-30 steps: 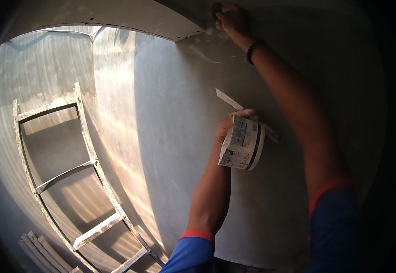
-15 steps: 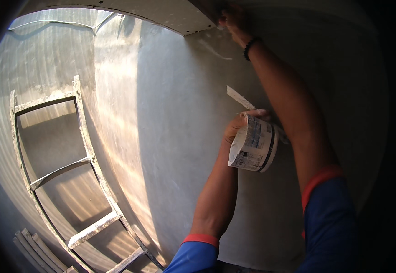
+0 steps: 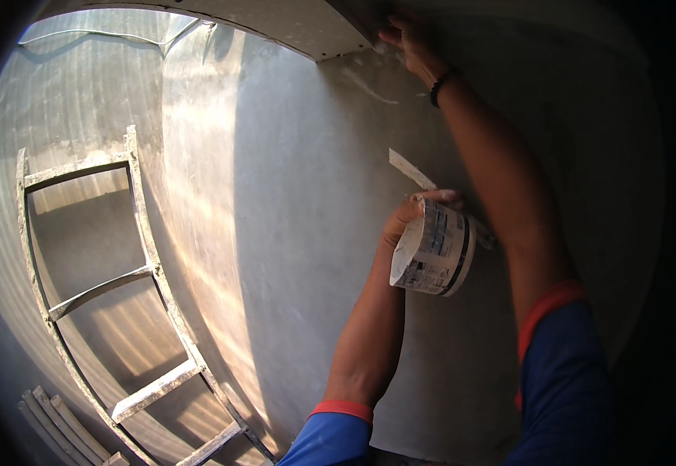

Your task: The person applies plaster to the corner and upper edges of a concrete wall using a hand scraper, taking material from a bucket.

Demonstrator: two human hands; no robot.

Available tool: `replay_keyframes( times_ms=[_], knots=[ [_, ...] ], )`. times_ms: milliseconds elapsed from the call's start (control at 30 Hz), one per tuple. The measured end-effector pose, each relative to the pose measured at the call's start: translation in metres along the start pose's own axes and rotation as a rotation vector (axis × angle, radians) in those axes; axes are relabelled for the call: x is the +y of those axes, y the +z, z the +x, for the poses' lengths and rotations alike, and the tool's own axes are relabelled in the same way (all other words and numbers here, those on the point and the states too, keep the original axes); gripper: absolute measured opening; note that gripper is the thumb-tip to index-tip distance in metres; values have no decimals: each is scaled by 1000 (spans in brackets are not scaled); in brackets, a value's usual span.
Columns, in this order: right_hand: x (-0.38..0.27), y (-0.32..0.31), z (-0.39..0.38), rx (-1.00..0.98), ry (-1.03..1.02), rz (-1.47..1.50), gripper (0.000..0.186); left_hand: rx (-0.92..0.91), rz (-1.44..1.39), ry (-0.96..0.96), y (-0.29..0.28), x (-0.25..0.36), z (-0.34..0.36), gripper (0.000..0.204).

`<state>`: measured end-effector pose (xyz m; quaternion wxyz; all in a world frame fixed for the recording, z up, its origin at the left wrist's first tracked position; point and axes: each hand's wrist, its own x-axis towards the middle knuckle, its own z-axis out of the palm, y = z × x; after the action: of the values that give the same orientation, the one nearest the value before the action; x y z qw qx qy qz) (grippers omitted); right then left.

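Left hand (image 3: 406, 220) grasps a printed tub (image 3: 444, 247) by its upper side, the body below the grip; right hand (image 3: 413, 48), too dark to tell its grip, near the overhead board's (image 3: 295, 29) corner.

Far left, before a wall (image 3: 81, 93), a ladder (image 3: 155, 390); left of its lower part, poles (image 3: 58, 422); above its top, along the wall, a cable (image 3: 89, 33). Well right of the ladder, in the left hand (image 3: 404, 219), a container (image 3: 435, 248); just above that hand, a flat strip (image 3: 410, 168). Higher, near the corner of an overhead panel (image 3: 291, 27), the right hand (image 3: 413, 48).
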<state>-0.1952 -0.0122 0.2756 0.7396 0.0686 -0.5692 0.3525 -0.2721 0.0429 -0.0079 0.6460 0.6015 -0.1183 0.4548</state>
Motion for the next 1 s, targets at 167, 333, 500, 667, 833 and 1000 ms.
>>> replay_keyframes(
  times_ms=[167,333,500,667,833,1000],
  knots=[
    [-2,-16,14,39,-146,-29,26,-85,-78,-30,10,-2,4,53],
    [1,-15,12,-1,-240,-216,22,-198,-125,-65,11,-1,9,51],
    [-2,-3,2,43,-305,-517,20,-46,14,-5,0,-1,5,50],
    [2,-10,17,86,-599,-805,20,-45,-23,-1,5,-5,7,50],
    [-4,-10,-1,3,-481,-777,21,-53,3,31,15,-2,1,49],
    [-15,-16,-5,39,-500,-700,20,36,88,81,18,-3,-1,48]
  ],
)
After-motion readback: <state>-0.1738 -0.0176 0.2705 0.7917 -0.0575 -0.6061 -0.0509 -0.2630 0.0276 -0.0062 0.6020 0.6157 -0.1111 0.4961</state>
